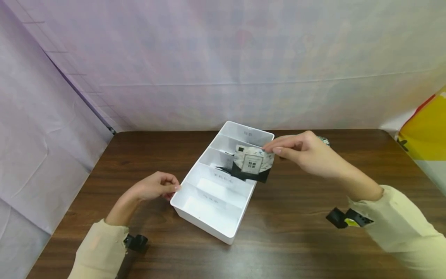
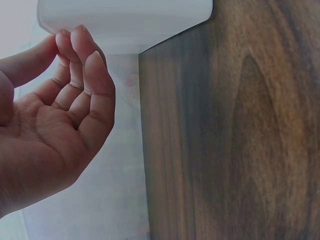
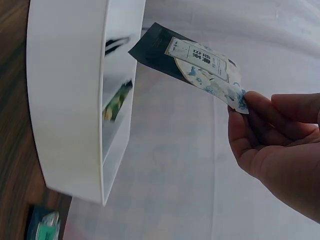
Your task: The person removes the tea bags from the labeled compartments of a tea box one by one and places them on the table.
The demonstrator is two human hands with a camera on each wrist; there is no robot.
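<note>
A white divided box [image 1: 200, 224] sits at a slant on the table, its compartments marked with faint labels. My left hand [image 1: 155, 186] pinches the box's left rim near the front corner; the left wrist view has this hand [image 2: 65, 110] with its fingertips at the box edge. Above the middle compartments, a tea sachet [image 1: 252, 164] with a pale top and dark lower band hangs tilted. My right hand [image 1: 306, 153] pinches it by its upper right corner. In the right wrist view a green patterned packet [image 3: 116, 102] sticks up inside one compartment.
The brown wooden table [image 1: 296, 232] reaches back to a pale curtain [image 1: 244, 77]. Another dark packet [image 3: 45, 225] lies on the table beside the box; a patterned item [image 1: 325, 140] shows partly behind my right hand. A yellow cloth [image 1: 423, 128] hangs at the far right.
</note>
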